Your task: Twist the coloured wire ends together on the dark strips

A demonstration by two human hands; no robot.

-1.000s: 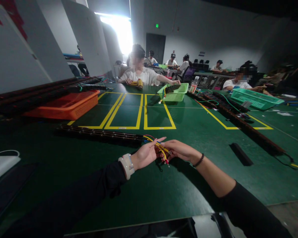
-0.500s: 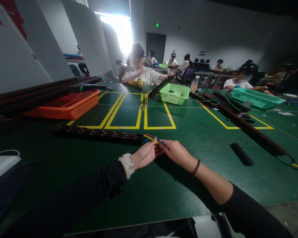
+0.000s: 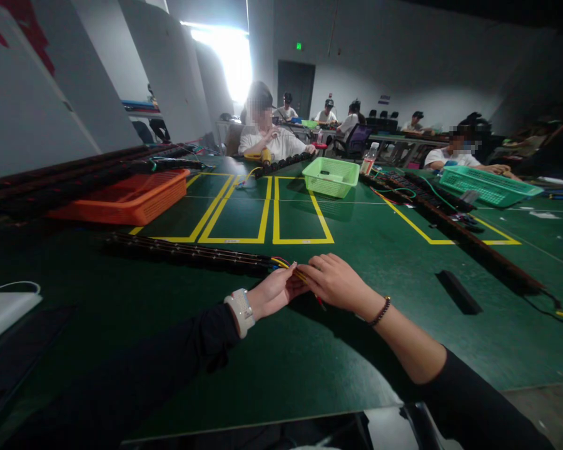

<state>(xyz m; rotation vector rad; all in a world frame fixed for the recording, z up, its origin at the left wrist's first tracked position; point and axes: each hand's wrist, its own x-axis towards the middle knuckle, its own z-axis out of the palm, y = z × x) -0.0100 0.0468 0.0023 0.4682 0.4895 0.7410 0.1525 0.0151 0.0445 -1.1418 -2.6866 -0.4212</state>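
Yellow wires (image 3: 280, 262), running from a dark bar (image 3: 187, 252) to the near left of a light-green basket (image 3: 331, 185), are clamped in the fingers of a person's left hand (image 3: 276, 292) and right hand (image 3: 340, 284). The basket shows a small dark shape inside, slot or object unclear; an orange basket (image 3: 164, 200) sits left of it, a teal basket (image 3: 492, 188) right, contents indistinct.

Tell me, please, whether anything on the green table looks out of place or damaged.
I see no spill or damage; only a short black strip seems slightly odd, lying askew by itself, right of the right hand.
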